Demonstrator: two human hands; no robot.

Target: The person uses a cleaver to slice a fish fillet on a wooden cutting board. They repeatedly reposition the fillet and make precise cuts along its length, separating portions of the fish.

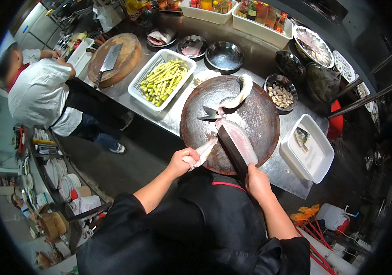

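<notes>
My right hand [258,184] grips a cleaver [232,149], its dark blade standing edge down along the left side of a pink fish fillet [237,137]. Pinched in my left hand [181,162] is a limp whitish piece [204,154]; whether it is fish or cloth I cannot tell. Its far tip reaches over the round wooden chopping block [261,137]. A dark fish tail [210,113] lies at the fillet's far end. Beyond it, a curled, skin-on fish piece [240,94] rests near the block's back rim. My right hand hides the cleaver's handle.
Left stand a white basket of cut green stalks [163,82] and another block [130,56] with a cleaver [111,58]. Right are a bowl of shellfish [280,96] and a white tub [324,165] holding a fish head [301,135]. A co-worker [38,89] stands at left.
</notes>
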